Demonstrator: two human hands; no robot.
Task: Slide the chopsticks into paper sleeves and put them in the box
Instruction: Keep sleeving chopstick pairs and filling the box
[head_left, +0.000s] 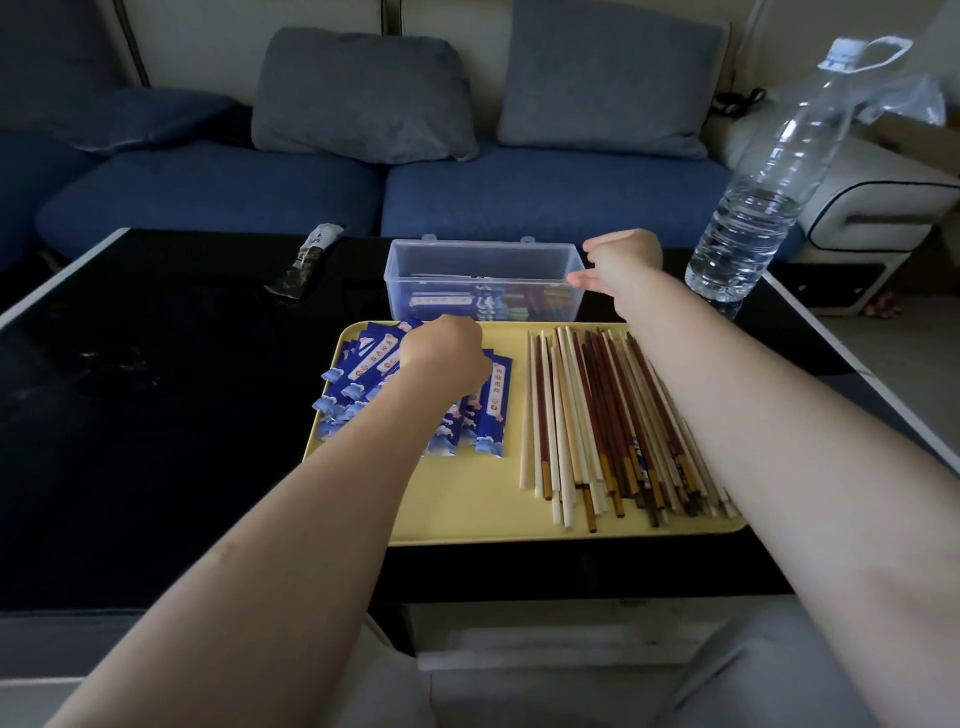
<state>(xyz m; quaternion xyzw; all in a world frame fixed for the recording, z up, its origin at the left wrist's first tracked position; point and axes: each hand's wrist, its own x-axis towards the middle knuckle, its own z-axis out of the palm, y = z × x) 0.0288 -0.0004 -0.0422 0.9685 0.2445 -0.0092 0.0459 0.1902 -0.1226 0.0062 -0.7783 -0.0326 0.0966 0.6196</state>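
1. Black table carrying a yellow tray at its near edge.
2. Clear box behind the tray's far edge, holding sleeved chopsticks.
3. Bare chopsticks along the tray's right side.
4. Blue paper sleeves at the tray's far-left corner.
5. Left hand, fingers curled down onto the sleeves; grasp hidden.
6. Right hand at the box's right end, fingers relaxed, holding nothing.

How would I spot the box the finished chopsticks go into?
Find the yellow tray on the black table. Just beyond the tray's far edge, toward the sofa, stands the box: clear plastic, rectangular and open-topped, with some sleeved chopsticks already inside. It is the only see-through container with straight walls; the bottle to its right is tall and round.
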